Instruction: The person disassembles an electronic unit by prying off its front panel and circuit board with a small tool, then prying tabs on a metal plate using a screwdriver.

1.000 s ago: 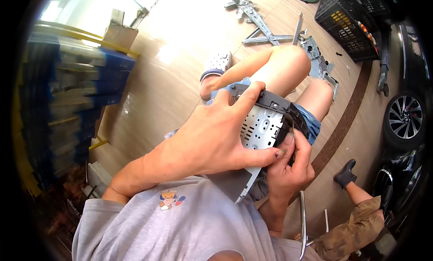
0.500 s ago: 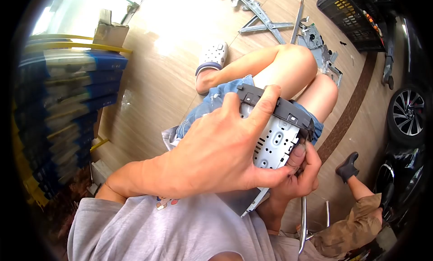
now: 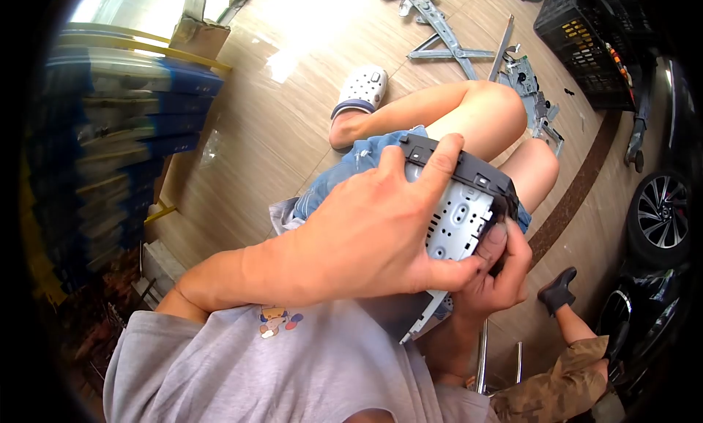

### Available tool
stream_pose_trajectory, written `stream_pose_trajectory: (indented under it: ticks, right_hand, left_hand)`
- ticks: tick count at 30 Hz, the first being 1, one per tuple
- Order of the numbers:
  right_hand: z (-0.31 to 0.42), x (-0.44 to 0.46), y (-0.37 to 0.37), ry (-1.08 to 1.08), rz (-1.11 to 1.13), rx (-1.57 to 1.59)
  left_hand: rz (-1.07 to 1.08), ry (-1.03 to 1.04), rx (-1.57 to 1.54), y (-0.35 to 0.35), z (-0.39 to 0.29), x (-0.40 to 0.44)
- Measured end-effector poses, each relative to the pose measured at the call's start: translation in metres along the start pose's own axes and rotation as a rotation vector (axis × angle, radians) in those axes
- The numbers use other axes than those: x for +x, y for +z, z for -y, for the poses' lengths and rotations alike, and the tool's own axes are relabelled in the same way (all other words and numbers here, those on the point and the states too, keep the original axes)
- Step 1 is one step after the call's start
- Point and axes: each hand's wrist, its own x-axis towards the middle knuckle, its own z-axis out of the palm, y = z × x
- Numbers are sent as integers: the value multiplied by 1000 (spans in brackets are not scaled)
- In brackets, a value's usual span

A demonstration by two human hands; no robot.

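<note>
A car stereo with a perforated silver metal case and a black front panel rests over my lap, tilted. My left hand lies across it from the left, fingers hooked over the black panel and thumb along the case's near side. At the right corner, my right hand is closed against the unit, thumb and fingers pinched near the end of the panel. Whether a small part sits between those fingertips is hidden. Part of the case's underside is covered by my hands.
Metal window-regulator arms and other mechanism parts lie on the tiled floor ahead. A black crate stands at the upper right, a car wheel at the right. Blue boxes are stacked left. Another person's leg shows lower right.
The view has shifted slightly, so the surroundings sit a little differently. Both hands keep their hold on the stereo, with the right fingertips slightly moved at its corner.
</note>
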Motion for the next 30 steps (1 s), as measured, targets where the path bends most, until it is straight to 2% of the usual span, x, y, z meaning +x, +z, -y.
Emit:
stream_pose_trajectory:
  ticks: [1, 8, 11, 14, 15, 19, 25, 30]
  right_hand:
    - [2, 6, -2, -63, 11, -47]
    - [1, 10, -6, -88, 52, -27]
    - [2, 5, 2, -70, 22, -69]
    - [5, 0, 13, -8, -39, 40]
    - [2, 3, 13, -67, -63, 9]
    - [7, 13, -6, -82, 56, -94]
    - [14, 24, -31, 45, 203, 8]
    - [15, 37, -46, 45, 299, 1]
  left_hand:
    - [-6, 9, 4, 0, 2, -1]
    - [19, -14, 4, -4, 0, -1]
    - [16, -16, 18, -4, 0, 0]
    - [-9, -18, 41, -3, 1, 2]
    - [-14, -20, 47, -2, 0, 1]
    - [20, -30, 72, -3, -5, 2]
    - [51, -51, 107, 2, -8, 1]
    - [68, -69, 120, 1, -15, 0]
